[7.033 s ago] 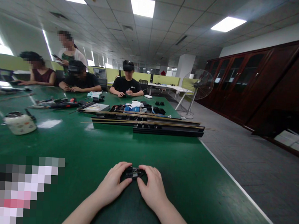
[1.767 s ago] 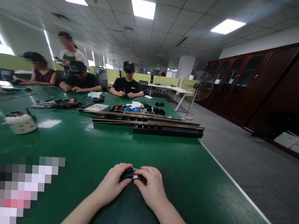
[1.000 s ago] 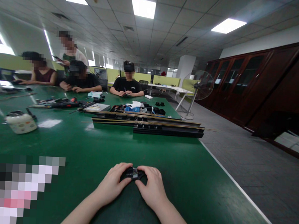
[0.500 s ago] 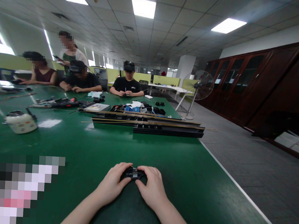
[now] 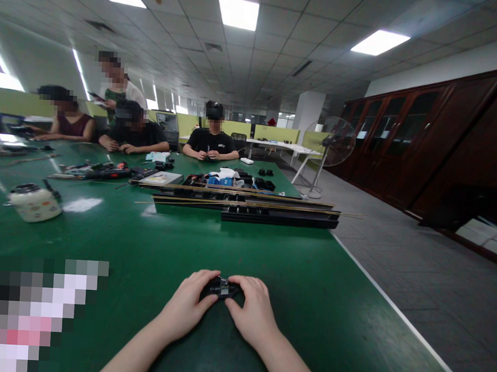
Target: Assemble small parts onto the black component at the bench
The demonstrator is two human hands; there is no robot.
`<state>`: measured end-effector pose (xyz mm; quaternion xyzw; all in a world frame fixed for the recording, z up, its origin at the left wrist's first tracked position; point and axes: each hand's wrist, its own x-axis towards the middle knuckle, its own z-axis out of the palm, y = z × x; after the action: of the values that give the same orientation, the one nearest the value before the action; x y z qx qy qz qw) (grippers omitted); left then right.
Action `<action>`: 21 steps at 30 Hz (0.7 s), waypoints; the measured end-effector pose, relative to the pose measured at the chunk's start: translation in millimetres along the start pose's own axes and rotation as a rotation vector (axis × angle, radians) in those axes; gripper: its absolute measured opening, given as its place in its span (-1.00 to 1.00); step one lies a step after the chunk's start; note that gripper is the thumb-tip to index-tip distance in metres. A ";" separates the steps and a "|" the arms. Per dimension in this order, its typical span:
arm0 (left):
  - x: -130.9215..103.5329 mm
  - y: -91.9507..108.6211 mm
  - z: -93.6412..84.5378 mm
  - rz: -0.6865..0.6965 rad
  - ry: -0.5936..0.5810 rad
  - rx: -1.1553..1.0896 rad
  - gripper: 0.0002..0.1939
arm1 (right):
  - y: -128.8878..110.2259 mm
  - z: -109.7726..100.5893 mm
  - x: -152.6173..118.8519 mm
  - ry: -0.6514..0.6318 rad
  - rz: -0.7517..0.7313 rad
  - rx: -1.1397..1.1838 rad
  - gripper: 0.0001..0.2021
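A small black part (image 5: 223, 289) with a shiny metal piece in its middle lies between my hands, low over or on the green table (image 5: 179, 243). My left hand (image 5: 189, 304) grips its left end between thumb and fingers. On the other end, the thumb and fingers of my right hand (image 5: 254, 308) are closed in the same way. The fingers cover both ends of the part. Beyond my hands, long black rails (image 5: 280, 218) lie across the table with thin brass-coloured rods (image 5: 305, 210) on top.
A patterned cream jar (image 5: 35, 205) stands at the left. Behind the rails are a grey box (image 5: 162, 179), tools (image 5: 107, 172) and a blue packet (image 5: 220, 181). Several people are at the far side. A fan (image 5: 326, 143) stands right of the table.
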<state>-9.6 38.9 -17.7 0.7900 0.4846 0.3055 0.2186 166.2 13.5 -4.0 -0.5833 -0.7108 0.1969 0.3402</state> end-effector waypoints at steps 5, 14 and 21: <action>-0.1 0.7 -0.1 -0.005 -0.003 -0.015 -0.64 | -0.8 -0.9 0.1 -0.010 0.000 0.008 -0.69; 1.5 0.1 0.4 -0.002 -0.013 -0.008 -0.63 | -3.3 -2.9 0.4 -0.013 -0.006 0.026 -0.71; 0.3 -1.1 0.9 0.004 -0.009 -0.021 -0.63 | -2.6 -2.4 0.3 -0.026 -0.021 0.036 -0.79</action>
<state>-9.6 39.6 -19.0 0.7900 0.4789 0.3072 0.2285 166.2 12.8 -0.5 -0.5669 -0.7175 0.2139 0.3435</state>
